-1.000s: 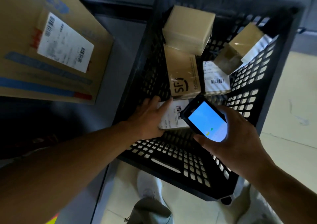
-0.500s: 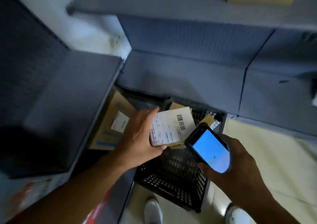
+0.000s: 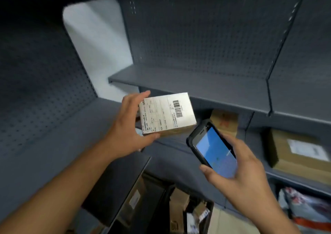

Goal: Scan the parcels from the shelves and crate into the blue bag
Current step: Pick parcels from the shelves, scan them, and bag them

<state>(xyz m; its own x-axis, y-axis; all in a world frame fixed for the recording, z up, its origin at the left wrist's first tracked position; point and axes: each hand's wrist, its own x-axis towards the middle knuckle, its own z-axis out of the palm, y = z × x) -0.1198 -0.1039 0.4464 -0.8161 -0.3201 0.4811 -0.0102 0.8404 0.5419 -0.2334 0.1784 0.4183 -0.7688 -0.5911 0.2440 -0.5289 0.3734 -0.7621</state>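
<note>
Two hands at frame centre, left hand (image 3: 128,126) grasping a small labelled parcel (image 3: 167,114) barcode-up, right hand (image 3: 238,169) gripping a blue-screened scanner (image 3: 213,147) just below right of it, black crate (image 3: 189,214) of parcels at bottom, grey shelves (image 3: 188,83) behind

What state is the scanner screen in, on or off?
On: the scanner screen glows blue in the right hand.

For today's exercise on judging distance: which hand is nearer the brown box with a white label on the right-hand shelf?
Right. The right hand, holding the scanner, is left of the box; the left hand, gripping a parcel, is much further left.
</note>
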